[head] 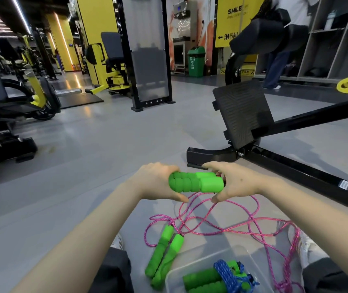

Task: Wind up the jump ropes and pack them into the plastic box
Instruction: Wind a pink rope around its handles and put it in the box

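Both hands hold a pair of green jump-rope handles (194, 182) side by side above the floor. My left hand (157, 180) grips their ribbed foam end, and my right hand (235, 180) holds the smooth end, where the pink rope (221, 227) comes out. The pink rope hangs down and lies loose in loops on the floor. A second pair of green handles (164, 251) lies on the floor with pink rope attached. The clear plastic box (207, 260) at the bottom holds a wound jump rope (221, 275) with green handles and blue cord.
A black exercise machine frame (285, 166) with a footplate (243, 115) stands just beyond my hands on the right. My knees and white shoes (308, 250) flank the box. Gym machines line the left; a person stands at shelves far right.
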A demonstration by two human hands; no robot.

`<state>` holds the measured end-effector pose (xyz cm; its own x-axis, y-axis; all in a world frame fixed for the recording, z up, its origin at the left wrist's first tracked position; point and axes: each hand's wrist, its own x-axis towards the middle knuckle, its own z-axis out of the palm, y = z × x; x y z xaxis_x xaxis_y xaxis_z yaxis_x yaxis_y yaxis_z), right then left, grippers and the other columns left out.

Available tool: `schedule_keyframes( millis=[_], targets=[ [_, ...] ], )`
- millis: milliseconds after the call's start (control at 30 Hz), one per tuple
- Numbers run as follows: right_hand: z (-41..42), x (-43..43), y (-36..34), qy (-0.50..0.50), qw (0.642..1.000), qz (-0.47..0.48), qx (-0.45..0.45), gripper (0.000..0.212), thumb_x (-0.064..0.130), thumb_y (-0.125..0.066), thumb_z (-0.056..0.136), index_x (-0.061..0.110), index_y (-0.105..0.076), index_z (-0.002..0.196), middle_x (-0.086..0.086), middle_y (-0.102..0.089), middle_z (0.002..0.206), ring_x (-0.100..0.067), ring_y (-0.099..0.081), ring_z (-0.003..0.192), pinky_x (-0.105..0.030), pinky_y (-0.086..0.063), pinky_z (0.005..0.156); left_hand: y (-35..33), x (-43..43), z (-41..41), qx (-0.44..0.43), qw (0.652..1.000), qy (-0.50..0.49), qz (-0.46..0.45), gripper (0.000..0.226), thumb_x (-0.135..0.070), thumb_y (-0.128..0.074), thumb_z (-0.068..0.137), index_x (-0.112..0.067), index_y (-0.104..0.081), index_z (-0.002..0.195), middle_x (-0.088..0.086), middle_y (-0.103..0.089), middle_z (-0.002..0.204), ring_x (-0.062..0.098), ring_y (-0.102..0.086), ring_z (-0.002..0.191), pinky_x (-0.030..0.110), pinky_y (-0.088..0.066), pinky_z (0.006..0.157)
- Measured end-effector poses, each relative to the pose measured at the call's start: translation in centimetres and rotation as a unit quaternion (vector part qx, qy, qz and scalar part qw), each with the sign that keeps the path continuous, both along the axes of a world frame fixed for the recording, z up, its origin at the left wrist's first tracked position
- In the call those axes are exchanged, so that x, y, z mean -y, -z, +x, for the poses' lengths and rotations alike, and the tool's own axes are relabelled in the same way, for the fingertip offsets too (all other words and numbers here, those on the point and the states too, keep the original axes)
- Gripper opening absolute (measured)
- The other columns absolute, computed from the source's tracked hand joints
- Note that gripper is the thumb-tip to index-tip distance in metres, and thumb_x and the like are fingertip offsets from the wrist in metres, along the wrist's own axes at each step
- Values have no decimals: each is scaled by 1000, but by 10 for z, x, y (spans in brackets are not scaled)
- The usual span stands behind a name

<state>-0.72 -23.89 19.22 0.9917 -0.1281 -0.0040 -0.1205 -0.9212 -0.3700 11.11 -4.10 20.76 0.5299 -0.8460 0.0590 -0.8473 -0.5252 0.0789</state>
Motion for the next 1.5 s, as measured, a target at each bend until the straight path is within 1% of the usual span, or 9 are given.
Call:
schedule_keyframes(
  millis=[167, 333, 533, 700, 1067, 1133, 1167, 1267, 1500],
  targets=[
    [-5, 23, 14, 106, 953, 272, 76, 4, 7, -60, 87, 9, -57, 89, -8, -50, 61, -15, -49, 44, -27, -46, 50, 7, -6, 8, -209, 973, -39, -91, 58, -75, -70, 56, -25, -64, 85, -6, -56, 70, 11, -53, 66, 26, -40, 59],
    [11, 5, 36, 249, 942, 214, 66, 17, 11, -38, 95, 9, -45, 79, -5, -40, 56, -19, -48, 39, -23, -41, 36, 0, 6, 3, -352, 906, -64, -227, 62, -73, -54, 66, -14, -62, 82, 2, -55, 70, 13, -48, 54, 16, -33, 41],
    [11, -43, 11, 81, 973, 49, -210, 9, 2, -37, 87, 0, -45, 83, -20, -51, 72, -18, -50, 35, -24, -44, 36, 12, 4, 10, -155, 965, -148, -148, 62, -75, -44, 80, -16, -64, 87, 5, -63, 79, 24, -58, 81, 31, -43, 66],
    [1, -47, -40, -11, 989, -128, -70, 13, 16, -49, 87, 17, -61, 83, -2, -61, 76, -24, -52, 73, -28, -44, 64, 8, -6, 16, -66, 988, -138, -29, 63, -83, -42, 72, -25, -61, 85, -1, -62, 80, 22, -58, 85, 29, -42, 66],
    [-15, 0, -26, -49, 959, 278, 39, 25, 4, -50, 75, 0, -70, 91, 4, -69, 68, -16, -61, 64, -20, -45, 67, -11, 3, -22, -401, 912, 70, -56, 51, -70, -61, 64, -20, -70, 73, 6, -58, 72, 15, -50, 68, 31, -39, 68],
    [-21, 12, -13, -11, 950, 313, 11, 104, 66, -64, 46, -16, -32, 100, 16, -52, 45, 1, -50, 46, -15, -41, 58, -22, 4, -28, -456, 877, 78, -131, 51, -68, -56, 62, -19, -66, 70, 1, -62, 65, 16, -53, 56, 26, -43, 60],
    [-22, 7, -7, -5, 942, 333, -31, 50, 36, -69, 76, -3, -41, 59, 14, -41, 46, -4, -41, 43, -20, -37, 55, -26, 6, -27, -474, 860, 77, -170, 52, -67, -55, 65, -16, -65, 72, 1, -64, 63, 14, -53, 52, 24, -44, 55],
    [-19, 2, 0, 0, 963, 266, -47, 25, 20, -43, 99, 25, -65, 108, 2, -24, 60, -9, -24, 52, -20, -26, 49, -36, 8, -19, -471, 853, 41, -222, 52, -64, -48, 75, -14, -65, 76, 3, -64, 65, 13, -52, 49, 24, -43, 51],
    [-21, -28, -42, -45, 993, -2, -110, 20, 14, -44, 92, 12, -62, 101, 0, -46, 64, -18, -43, 55, -24, -39, 48, -21, 2, -2, -314, 929, -88, -174, 53, -69, -54, 78, -18, -57, 67, 3, -49, 67, 16, -45, 57, 25, -33, 50]
  ],
)
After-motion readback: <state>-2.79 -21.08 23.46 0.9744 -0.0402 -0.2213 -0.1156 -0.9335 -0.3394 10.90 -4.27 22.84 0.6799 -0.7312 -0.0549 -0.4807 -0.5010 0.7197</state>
